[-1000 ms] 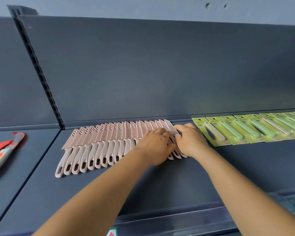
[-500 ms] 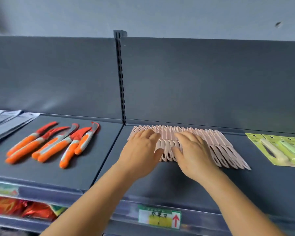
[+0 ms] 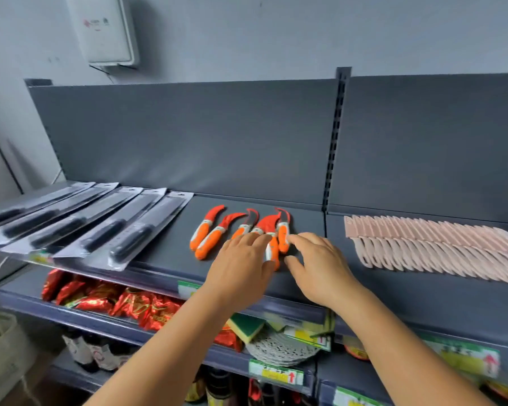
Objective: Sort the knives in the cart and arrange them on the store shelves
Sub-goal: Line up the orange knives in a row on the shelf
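Orange-handled knives [image 3: 241, 232] sit loosely fanned mid-shelf [image 3: 165, 253] — both hands, left [image 3: 241, 268] and right [image 3: 317, 268], flat and spread over the right-most ones, gripping nothing. Risk: curved blades snag — shove scatters the cluster.

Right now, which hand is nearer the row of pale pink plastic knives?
Right. The right hand hovers just left of the row of pale pink plastic knives; the left hand is farther left, over the orange-handled curved knives.
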{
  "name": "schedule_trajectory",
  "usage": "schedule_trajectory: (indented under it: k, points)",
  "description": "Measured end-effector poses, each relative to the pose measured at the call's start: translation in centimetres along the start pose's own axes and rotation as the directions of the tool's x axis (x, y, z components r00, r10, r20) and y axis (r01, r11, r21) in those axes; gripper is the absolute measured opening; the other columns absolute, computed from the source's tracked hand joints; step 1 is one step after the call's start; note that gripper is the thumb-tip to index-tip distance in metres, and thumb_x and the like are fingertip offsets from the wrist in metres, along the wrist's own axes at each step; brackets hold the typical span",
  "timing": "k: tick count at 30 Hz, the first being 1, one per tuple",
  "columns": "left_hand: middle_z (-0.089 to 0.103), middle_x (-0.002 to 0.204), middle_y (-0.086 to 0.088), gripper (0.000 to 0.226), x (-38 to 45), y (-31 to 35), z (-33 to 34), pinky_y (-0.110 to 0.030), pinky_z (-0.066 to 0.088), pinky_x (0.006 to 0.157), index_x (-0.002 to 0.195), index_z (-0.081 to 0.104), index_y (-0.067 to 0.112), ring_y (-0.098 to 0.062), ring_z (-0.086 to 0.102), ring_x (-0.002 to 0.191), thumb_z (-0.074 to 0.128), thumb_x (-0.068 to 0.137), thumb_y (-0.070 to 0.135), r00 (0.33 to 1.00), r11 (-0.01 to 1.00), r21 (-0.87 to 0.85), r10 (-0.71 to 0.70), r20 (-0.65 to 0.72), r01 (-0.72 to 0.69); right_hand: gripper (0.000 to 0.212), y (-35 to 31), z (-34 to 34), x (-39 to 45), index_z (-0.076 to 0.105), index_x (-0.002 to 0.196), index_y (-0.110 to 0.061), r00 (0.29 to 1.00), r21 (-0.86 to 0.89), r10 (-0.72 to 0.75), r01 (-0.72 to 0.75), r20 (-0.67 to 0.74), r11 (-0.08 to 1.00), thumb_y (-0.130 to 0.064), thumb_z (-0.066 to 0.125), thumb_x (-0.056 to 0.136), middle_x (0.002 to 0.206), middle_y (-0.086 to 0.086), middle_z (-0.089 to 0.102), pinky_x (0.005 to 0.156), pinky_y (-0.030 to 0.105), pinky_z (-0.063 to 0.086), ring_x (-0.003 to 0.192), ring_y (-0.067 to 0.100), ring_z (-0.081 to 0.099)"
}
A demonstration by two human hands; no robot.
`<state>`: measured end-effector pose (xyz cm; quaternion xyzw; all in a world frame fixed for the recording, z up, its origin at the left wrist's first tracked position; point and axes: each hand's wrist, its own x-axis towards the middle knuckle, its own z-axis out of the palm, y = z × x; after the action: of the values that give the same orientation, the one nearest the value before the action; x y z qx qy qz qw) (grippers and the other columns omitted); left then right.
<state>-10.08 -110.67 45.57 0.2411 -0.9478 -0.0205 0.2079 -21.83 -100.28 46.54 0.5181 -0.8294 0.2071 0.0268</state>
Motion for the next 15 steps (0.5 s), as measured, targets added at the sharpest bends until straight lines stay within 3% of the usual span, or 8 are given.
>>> schedule_trajectory:
  k: [4,10,12,15]
  points:
    - [0.049,0.136,0.001,0.046,-0.5,-4.8,-0.1,-0.031,0.022,0.111,0.141,0.04,0.022,-0.02,0.038,0.131,0.044,0.096,0.031,1.0,1.0,-0.009,-0.018,0.016,0.018,0.042,-3.6,1.4,1.5,0.042,0.139,-0.024,0.999,-0.012,-0.038,0.038,0.016,0.999,-0.032,0.042,0.097,0.144,-0.003,0.042,0.108,0.033,0.029,0.132,0.023,0.037]
    - [0.045,0.14,-0.001,0.042,0.9,-9.8,1.1,-0.041,0.037,0.102,0.139,0.041,0.016,-0.025,0.036,0.133,0.033,0.1,0.029,0.978,0.982,-0.047,-0.176,0.114,0.182,0.045,-7.3,4.0,5.0,0.039,0.142,-0.023,0.992,-0.044,-0.105,0.109,0.067,0.993,-0.032,0.04,0.098,0.147,-0.002,0.039,0.111,0.034,0.022,0.135,0.022,0.033]
    - [0.051,0.131,-0.005,0.036,1.7,-11.1,1.4,-0.042,0.04,0.097,0.129,0.05,0.015,-0.028,0.045,0.124,0.032,0.099,0.027,0.968,0.972,-0.081,-0.205,0.147,0.219,0.047,-8.4,5.1,6.5,0.035,0.144,-0.025,0.982,-0.057,-0.15,0.157,0.115,0.986,-0.034,0.039,0.098,0.147,-0.001,0.039,0.112,0.036,0.022,0.135,0.023,0.032]
    - [0.047,0.136,-0.006,0.032,2.7,-12.7,1.2,-0.039,0.042,0.095,0.118,0.058,0.011,-0.028,0.045,0.124,0.035,0.098,0.022,0.953,0.972,-0.047,-0.216,0.212,0.231,0.044,-9.3,6.4,8.7,0.036,0.143,-0.022,0.961,-0.073,-0.181,0.2,0.209,0.977,-0.031,0.035,0.1,0.148,0.0,0.037,0.112,0.04,0.019,0.135,0.026,0.031]
